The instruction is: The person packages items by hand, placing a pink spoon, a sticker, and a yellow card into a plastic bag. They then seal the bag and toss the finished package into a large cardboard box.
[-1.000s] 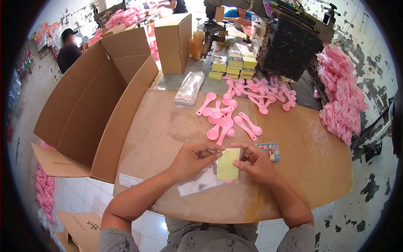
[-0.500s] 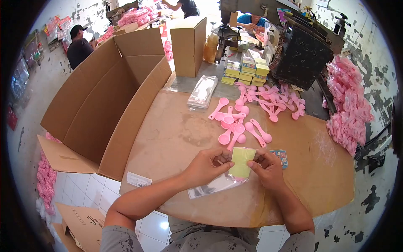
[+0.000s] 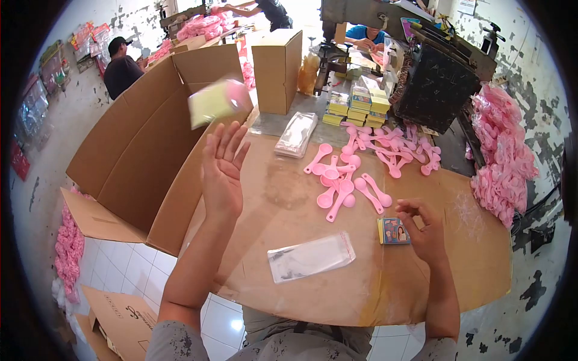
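Observation:
My left hand [image 3: 226, 171] is raised beside the near wall of the large cardboard box, palm up and fingers spread. Just above its fingertips a packet [image 3: 217, 103] hangs in the air, apart from the hand. Motion blurs it, but a yellow-green card and something pink show. My right hand [image 3: 423, 228] hovers at the edge of a small stack of printed cards [image 3: 394, 231], fingers curved, thumb apart, nothing visible between them. Between my arms lies a stack of clear plastic bags [image 3: 312, 257]. Pink measuring spoons [image 3: 342, 188] are heaped beyond it.
The open cardboard box [image 3: 129, 150] stands at the left. Behind the spoons are more clear bags [image 3: 296, 135], card stacks [image 3: 359, 103], a tall carton [image 3: 276, 72] and a dark machine [image 3: 430, 84]. Pink bundles [image 3: 501, 150] hang at right. Other people work farther back.
The packet has left my hands and flown up and left toward the box. My left hand has swung up and opened. My right hand has moved right to the cards.

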